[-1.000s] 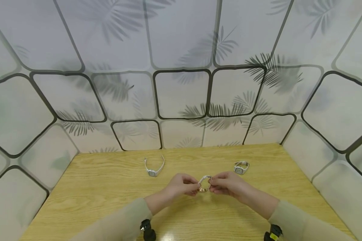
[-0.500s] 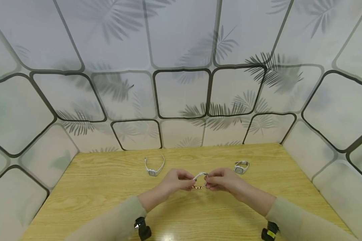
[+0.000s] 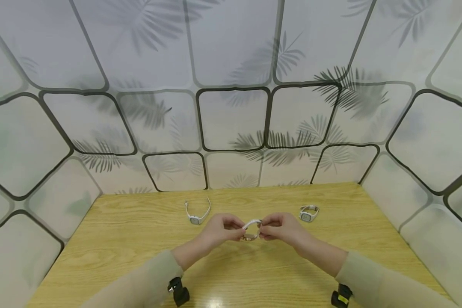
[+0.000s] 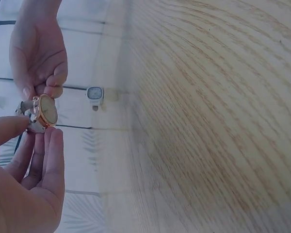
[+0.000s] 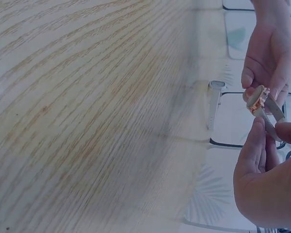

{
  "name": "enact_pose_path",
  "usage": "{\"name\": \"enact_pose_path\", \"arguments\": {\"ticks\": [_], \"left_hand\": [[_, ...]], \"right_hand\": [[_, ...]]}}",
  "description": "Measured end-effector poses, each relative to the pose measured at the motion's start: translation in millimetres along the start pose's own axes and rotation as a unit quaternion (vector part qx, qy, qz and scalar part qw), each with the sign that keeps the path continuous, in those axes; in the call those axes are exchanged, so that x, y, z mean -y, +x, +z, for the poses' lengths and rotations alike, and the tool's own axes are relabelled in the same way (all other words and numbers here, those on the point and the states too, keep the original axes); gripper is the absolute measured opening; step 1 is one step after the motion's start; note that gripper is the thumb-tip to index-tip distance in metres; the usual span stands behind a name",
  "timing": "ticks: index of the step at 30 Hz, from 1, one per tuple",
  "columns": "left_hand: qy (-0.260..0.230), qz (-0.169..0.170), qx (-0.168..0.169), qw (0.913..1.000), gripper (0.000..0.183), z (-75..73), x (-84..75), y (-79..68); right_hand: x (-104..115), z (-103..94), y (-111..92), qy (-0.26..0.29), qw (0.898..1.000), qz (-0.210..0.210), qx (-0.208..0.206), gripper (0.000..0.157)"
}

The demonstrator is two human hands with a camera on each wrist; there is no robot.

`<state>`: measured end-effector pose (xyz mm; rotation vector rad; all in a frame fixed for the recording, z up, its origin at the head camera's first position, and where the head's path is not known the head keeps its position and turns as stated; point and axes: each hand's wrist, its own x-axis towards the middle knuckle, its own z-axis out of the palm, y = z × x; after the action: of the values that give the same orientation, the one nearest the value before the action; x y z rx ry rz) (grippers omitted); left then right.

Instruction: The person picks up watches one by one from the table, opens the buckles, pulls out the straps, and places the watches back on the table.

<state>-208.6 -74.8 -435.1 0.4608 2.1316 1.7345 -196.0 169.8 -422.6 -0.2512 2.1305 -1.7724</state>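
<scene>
Between my two hands, above the table, is a wristwatch with a rose-gold case (image 4: 49, 109) and a pale strap (image 3: 252, 222) bent into a loop. My left hand (image 3: 220, 231) pinches one side of it between thumb and fingers. On the opposite side, my right hand (image 3: 284, 231) pinches the strap. The right wrist view shows the watch (image 5: 256, 100) from its side, the strap running toward the right thumb. Fingers hide parts of the strap, and whether its buckle is fastened I cannot tell.
A white watch (image 3: 195, 220) lies on the wooden table (image 3: 138, 239) at the back left, its strap spread apart. Farther right is another white watch (image 3: 306, 217), strap looped. Patterned panels (image 3: 232, 119) enclose the table's back and sides.
Both hands have shifted slightly left and away from me, carrying the rose-gold wristwatch along. Their pinch on it persists. The two white watches have stayed in place.
</scene>
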Motion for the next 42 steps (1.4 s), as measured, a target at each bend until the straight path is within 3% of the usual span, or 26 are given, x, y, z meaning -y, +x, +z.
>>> {"name": "enact_pose_path", "arguments": {"ticks": [9,18,24,32,42], "left_hand": [[0.072,0.037,-0.018,0.9966,0.014,-4.0,-2.0,-3.0],[0.122,0.069,-0.032,0.9896,0.009,-8.1,-7.7,-6.3],[0.123,0.089,-0.030,0.9879,0.009,-9.6,-11.1,-8.3],[0.126,0.074,-0.041,0.9884,0.008,-11.7,-14.4,-11.8],[0.130,0.083,-0.031,0.9876,0.010,-15.2,-15.0,-14.9]], "right_hand": [[5,5.9,1,-0.034,0.999,-0.014,-0.008,0.025],[8,5.4,2,-0.074,0.995,-0.064,0.006,0.026],[11,6.2,2,-0.103,0.991,-0.090,0.006,0.028],[17,7.4,2,-0.121,0.989,-0.089,0.003,0.029],[20,9.1,4,-0.147,0.984,-0.100,-0.005,0.023]]}}
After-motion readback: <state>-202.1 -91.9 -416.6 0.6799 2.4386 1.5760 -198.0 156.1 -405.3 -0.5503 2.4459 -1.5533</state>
